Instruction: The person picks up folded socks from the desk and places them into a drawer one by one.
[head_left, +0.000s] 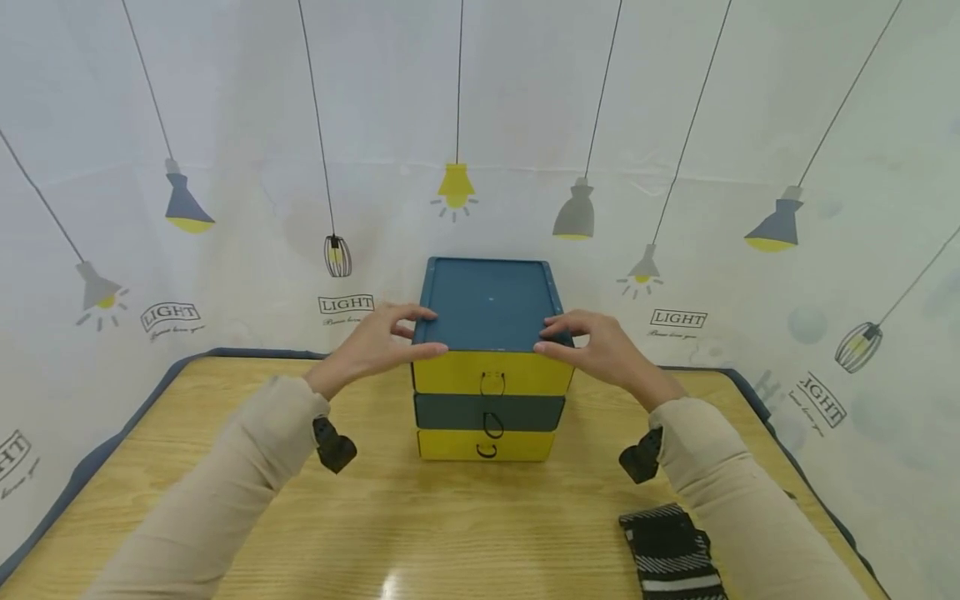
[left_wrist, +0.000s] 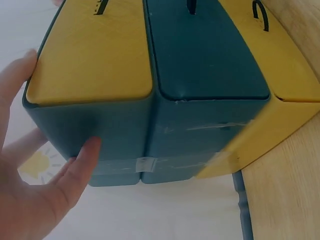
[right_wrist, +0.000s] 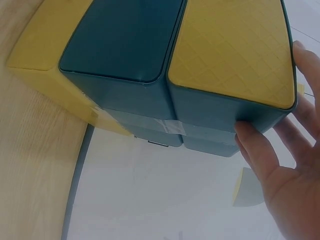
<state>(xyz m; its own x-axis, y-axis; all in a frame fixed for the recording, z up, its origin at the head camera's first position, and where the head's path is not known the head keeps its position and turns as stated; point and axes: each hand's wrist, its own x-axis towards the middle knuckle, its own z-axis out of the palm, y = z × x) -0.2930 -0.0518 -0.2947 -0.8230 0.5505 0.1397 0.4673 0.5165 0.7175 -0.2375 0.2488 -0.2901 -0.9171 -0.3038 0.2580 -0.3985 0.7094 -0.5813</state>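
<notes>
A small stacked drawer unit (head_left: 487, 300) with a dark blue top stands on the table, its yellow and dark blue-green drawer fronts facing me. Black loop handles (head_left: 492, 425) hang on the fronts. At the unit's upper left edge rests my left hand (head_left: 375, 340), fingers spread and fairly straight. Mirroring it, my right hand (head_left: 600, 343) touches the upper right edge. Both wrist views show digits against the unit's blue side walls (left_wrist: 115, 125), where clear tape (right_wrist: 172, 126) runs across the tiers. Some fingers are partly hidden behind the unit.
A black-and-white striped knitted item (head_left: 667, 550) lies on the wooden table (head_left: 360, 517), near my right sleeve. Just behind the unit hangs a pale wall sheet (head_left: 247, 233) printed with lamps. Dark blue edging (head_left: 82, 475) borders the table.
</notes>
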